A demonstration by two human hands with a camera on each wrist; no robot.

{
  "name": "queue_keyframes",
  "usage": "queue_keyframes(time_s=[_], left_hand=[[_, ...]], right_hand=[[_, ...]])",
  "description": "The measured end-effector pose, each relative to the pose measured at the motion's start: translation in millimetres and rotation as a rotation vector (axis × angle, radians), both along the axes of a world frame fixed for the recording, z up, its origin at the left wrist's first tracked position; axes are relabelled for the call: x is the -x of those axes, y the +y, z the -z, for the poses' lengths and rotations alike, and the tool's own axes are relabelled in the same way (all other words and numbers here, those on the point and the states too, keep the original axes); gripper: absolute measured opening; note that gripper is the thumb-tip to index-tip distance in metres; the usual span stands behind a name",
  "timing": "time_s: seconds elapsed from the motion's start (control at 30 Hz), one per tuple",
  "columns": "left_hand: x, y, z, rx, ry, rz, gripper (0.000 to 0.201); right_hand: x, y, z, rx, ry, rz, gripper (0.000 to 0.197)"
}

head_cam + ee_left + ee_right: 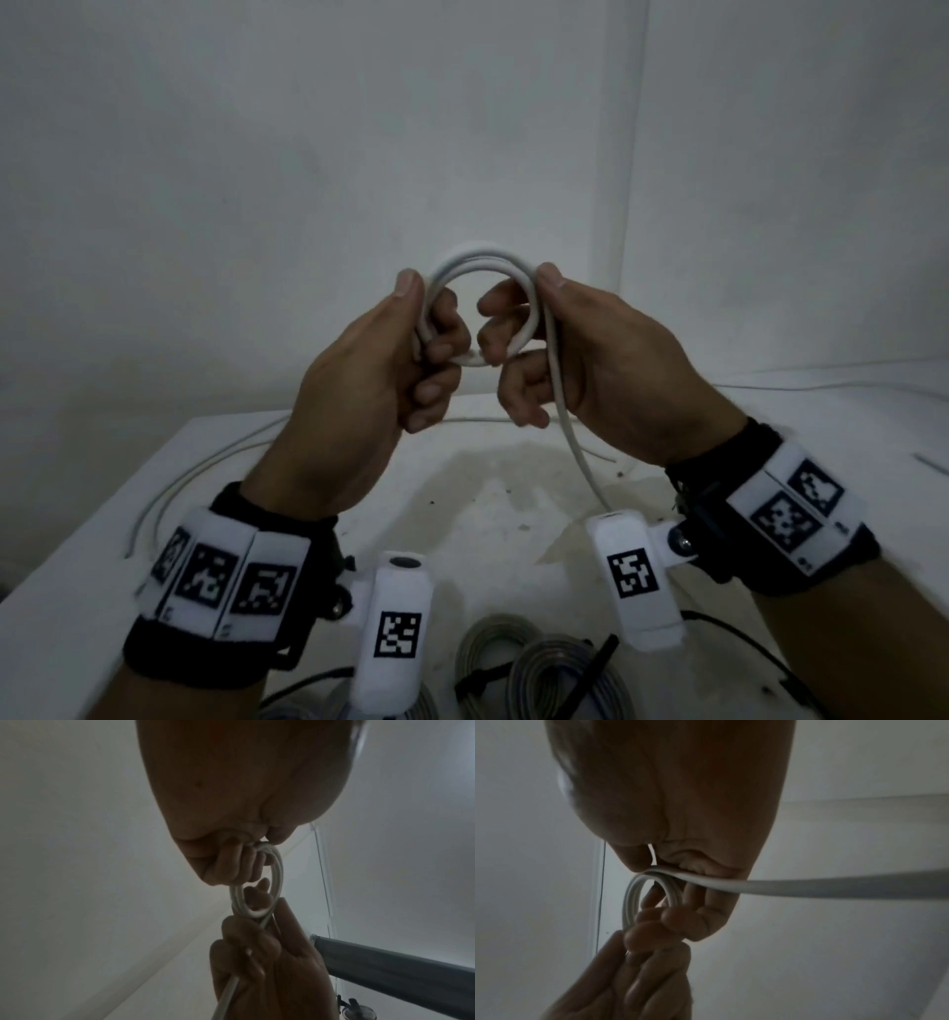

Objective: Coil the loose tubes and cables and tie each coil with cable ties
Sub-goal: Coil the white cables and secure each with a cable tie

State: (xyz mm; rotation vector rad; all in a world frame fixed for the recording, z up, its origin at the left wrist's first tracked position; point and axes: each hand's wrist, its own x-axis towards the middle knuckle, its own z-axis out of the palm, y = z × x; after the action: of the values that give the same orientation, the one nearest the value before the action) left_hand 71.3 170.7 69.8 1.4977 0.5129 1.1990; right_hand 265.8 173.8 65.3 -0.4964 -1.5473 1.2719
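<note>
The white worktop fills the lower half of the head view, stained brownish near its middle, with pale walls rising behind it. On its near edge, between the two wrists, lie grey coiled cables already bundled, one with a black tie across it. A thin loose white tube curves over the left part of the worktop.

Both hands are raised above the worktop, close together. The left hand has its fingers curled round the left side of a small white cable coil, thumb pressed on top of the loops; the left wrist view shows the same grip, the fingers wrapped over the strands. The right hand pinches the right side of the coil between thumb and curled fingers (several loops lie side by side, though the exact count is hard to tell). So both hands are clamped on the coil, one at each side, with the ring standing roughly upright between them.

From the right hand the free tail of the cable drops down past the palm toward the worktop; in the right wrist view this tail runs out sideways under the fingers.
</note>
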Motion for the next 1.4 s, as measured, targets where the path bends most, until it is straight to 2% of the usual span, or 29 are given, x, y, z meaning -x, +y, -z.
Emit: queue_keyframes(time_s=[0.1, 0.23, 0.33, 0.4, 0.47, 0.63, 0.77, 0.97, 1.07, 1.2, 1.33, 1.4], left_hand=[[3, 5, 2, -0.024, 0.052, 0.009, 0.039], [19, 7, -5, -0.364, 0.471, -0.339, 0.026], [22, 3, -7, -0.499, 0.581, -0.433, 0.022], [20, 2, -6, -0.481, 0.564, -0.387, 0.028], [17, 2, -5, -0.485, 0.546, -0.352, 0.024], [17, 3, -5, -0.421, 0.467, -0.265, 0.025], [20, 5, -6, -0.310, 0.336, -0.198, 0.024], [1, 3, 3, -0.156, 0.093, -0.069, 0.012], [-2, 1, 5, -0.174, 0.143, -0.083, 0.013], [9, 0, 0, -0.246, 0.335, -0.077, 0.017], [8, 2, 2, -0.228, 0.198, -0.088, 0.008], [1, 1, 5, -0.226, 0.183, -0.102, 0.009]], right_hand=[[-1, -1, -1, 0.007, -0.038, 0.061, 0.042], [-8, -2, -4, -0.095, -0.118, 0.207, 0.041], [-8, -4, -5, -0.150, -0.160, 0.258, 0.041], [-9, -5, -6, -0.166, -0.174, 0.283, 0.040], [-10, -4, -6, -0.165, -0.173, 0.288, 0.040], [-5, -3, -2, -0.102, -0.129, 0.195, 0.041], [-2, 1, 1, -0.014, -0.012, 0.088, 0.042], [7, 3, 8, 0.134, 0.222, -0.211, 0.047], [4, 1, 4, 0.174, 0.213, -0.188, 0.048], [-2, -1, -2, 0.157, 0.025, -0.090, 0.046], [9, 0, 5, 0.187, 0.249, -0.283, 0.051], [12, 2, 9, 0.212, 0.315, -0.318, 0.053]])
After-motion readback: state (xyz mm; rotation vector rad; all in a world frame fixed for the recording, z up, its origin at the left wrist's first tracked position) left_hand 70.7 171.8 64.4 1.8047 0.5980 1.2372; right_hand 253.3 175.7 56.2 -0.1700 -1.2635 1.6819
